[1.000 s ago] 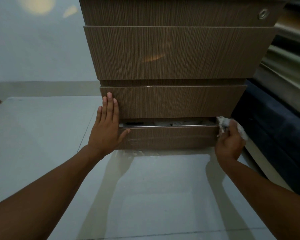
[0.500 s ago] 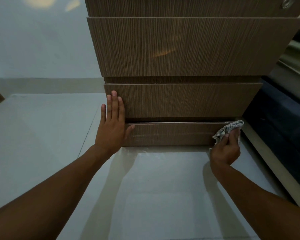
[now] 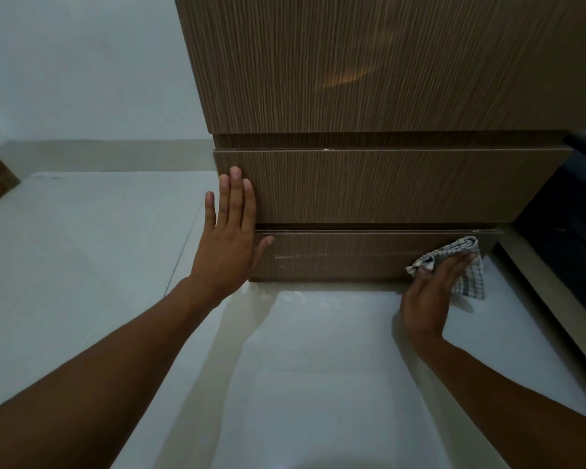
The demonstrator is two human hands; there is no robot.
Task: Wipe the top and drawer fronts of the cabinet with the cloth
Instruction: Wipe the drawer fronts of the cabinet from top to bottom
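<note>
A brown wood-grain cabinet (image 3: 369, 79) with stacked drawer fronts fills the upper middle of the head view. My left hand (image 3: 229, 238) lies flat, fingers together and pointing up, against the left end of the lower drawers. My right hand (image 3: 432, 289) presses a checked white cloth (image 3: 460, 262) onto the right end of the bottom drawer front (image 3: 335, 255), which is closed. Faint pale streaks show across that front. The cabinet's top is out of view.
A glossy pale tiled floor (image 3: 318, 367) stretches in front of the cabinet and to its left. A dark navy piece of furniture (image 3: 569, 231) stands close on the right. A pale wall with a skirting strip (image 3: 99, 154) runs behind on the left.
The bottom drawer, slightly open a second ago, is now closed. My right hand with the cloth has dropped lower onto its front. The view has moved closer and lower.
</note>
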